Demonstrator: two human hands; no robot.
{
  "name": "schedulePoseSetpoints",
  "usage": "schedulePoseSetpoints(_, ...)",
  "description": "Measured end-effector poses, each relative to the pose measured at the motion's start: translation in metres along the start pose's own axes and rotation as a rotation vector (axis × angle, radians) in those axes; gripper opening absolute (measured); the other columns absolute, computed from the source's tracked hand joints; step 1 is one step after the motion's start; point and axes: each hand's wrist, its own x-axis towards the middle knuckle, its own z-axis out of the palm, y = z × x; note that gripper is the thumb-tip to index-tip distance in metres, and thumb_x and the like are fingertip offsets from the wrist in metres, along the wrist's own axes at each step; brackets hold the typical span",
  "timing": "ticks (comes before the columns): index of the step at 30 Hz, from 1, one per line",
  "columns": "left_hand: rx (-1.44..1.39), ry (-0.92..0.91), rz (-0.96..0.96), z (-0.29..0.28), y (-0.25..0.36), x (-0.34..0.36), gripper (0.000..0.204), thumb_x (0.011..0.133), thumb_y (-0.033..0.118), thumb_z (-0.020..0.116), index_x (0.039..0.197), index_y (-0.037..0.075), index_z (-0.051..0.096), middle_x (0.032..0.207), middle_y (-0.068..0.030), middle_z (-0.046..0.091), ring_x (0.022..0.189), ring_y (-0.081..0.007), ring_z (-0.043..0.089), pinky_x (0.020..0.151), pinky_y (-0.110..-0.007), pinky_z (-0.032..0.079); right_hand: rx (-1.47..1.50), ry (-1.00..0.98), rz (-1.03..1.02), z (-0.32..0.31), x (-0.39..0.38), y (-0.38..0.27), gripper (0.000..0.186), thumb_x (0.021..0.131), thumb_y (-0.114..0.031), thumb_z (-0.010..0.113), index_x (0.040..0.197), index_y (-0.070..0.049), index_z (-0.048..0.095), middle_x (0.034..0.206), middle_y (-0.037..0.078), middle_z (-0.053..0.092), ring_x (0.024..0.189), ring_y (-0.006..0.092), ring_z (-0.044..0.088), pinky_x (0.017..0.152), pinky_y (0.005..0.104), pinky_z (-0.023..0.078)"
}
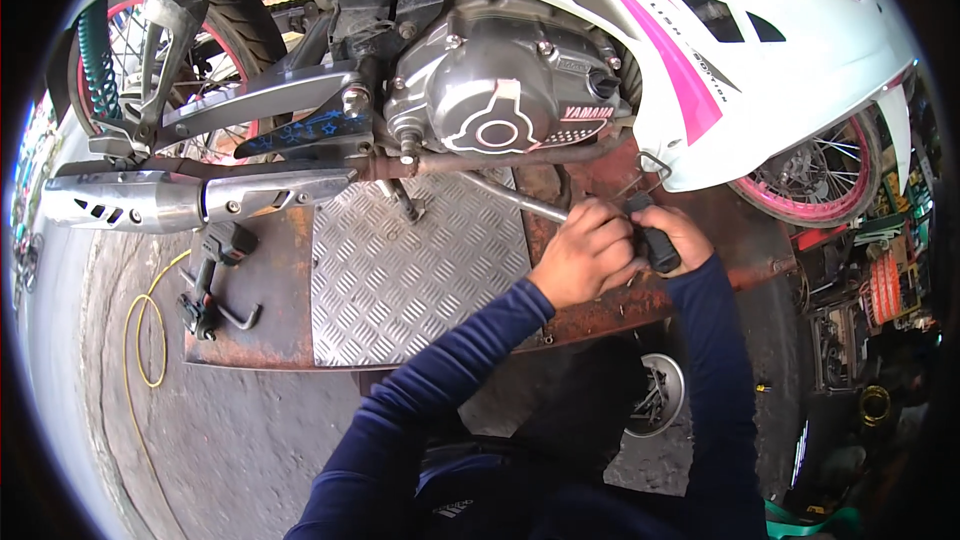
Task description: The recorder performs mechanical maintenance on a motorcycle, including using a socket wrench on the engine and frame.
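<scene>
Footpeg [660, 245]: black rubber, right of centre, just under the white-and-pink fairing [800, 70]. Right hand [685, 235] closed around it; left hand [585, 250] curled tight against it, touching a metal rod [510, 198] that runs up-left toward the engine cover [500, 90]. Rusty lift platform [280, 340] with checker plate [410, 270] below. Exhaust [150, 200] far left. Risk: grip slipping on rubber, knuckles striking the platform edge.
</scene>
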Motion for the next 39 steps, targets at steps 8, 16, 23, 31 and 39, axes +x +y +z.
schedulePoseSetpoints(8,-0.060,0.100,-0.029,0.018,-0.006,-0.031,0.033,0.069,0.023,0.071,0.090,0.007,0.052,0.107,-0.0136,0.057,0.107,-0.0359,0.052,0.089,-0.055,0.040,-0.036,-0.013,0.132,0.027,-0.028,-0.053,0.021,0.085,-0.022,0.060,0.093,-0.003,0.058,0.068,0.006,0.059,0.050,0.0136,0.056,0.040,0.0266,0.045)
schedulePoseSetpoints(16,-0.069,0.081,-0.120,0.014,-0.008,-0.032,0.036,0.065,0.014,0.071,0.098,0.006,0.060,0.111,-0.0109,0.055,0.112,-0.0315,0.050,0.095,-0.047,0.040,-0.216,0.011,0.114,0.075,-0.037,-0.075,0.023,0.084,-0.022,0.062,0.096,-0.002,0.057,0.070,0.006,0.059,0.051,0.0132,0.056,0.041,0.0267,0.046)
schedulePoseSetpoints(23,-0.068,0.189,-0.111,0.015,-0.002,-0.036,0.033,0.068,0.011,0.070,0.099,0.005,0.059,0.099,-0.0132,0.054,0.109,-0.0365,0.050,0.094,-0.052,0.038,-0.336,0.059,-0.016,0.107,-0.025,-0.068,0.020,0.082,-0.019,0.063,0.090,0.000,0.059,0.070,0.004,0.059,0.051,0.0118,0.056,0.041,0.0266,0.043)
schedulePoseSetpoints(31,0.004,0.290,-0.208,0.022,0.015,-0.028,0.028,0.072,0.004,0.062,0.099,0.000,0.054,0.103,-0.0187,0.051,0.106,-0.0418,0.050,0.094,-0.054,0.036,-0.192,-0.046,-0.045,0.091,-0.013,-0.059,0.020,0.084,-0.021,0.063,0.081,-0.001,0.059,0.065,0.006,0.058,0.050,0.0134,0.055,0.044,0.0261,0.042)
schedulePoseSetpoints(39,0.063,0.290,-0.228,0.035,0.016,-0.030,0.029,0.076,0.005,0.059,0.106,0.004,0.056,0.110,-0.0209,0.048,0.110,-0.0413,0.045,0.094,-0.052,0.033,-0.049,-0.147,-0.030,0.074,-0.001,-0.047,0.022,0.087,-0.022,0.060,0.099,-0.004,0.057,0.071,0.005,0.059,0.051,0.0108,0.056,0.037,0.0212,0.041)
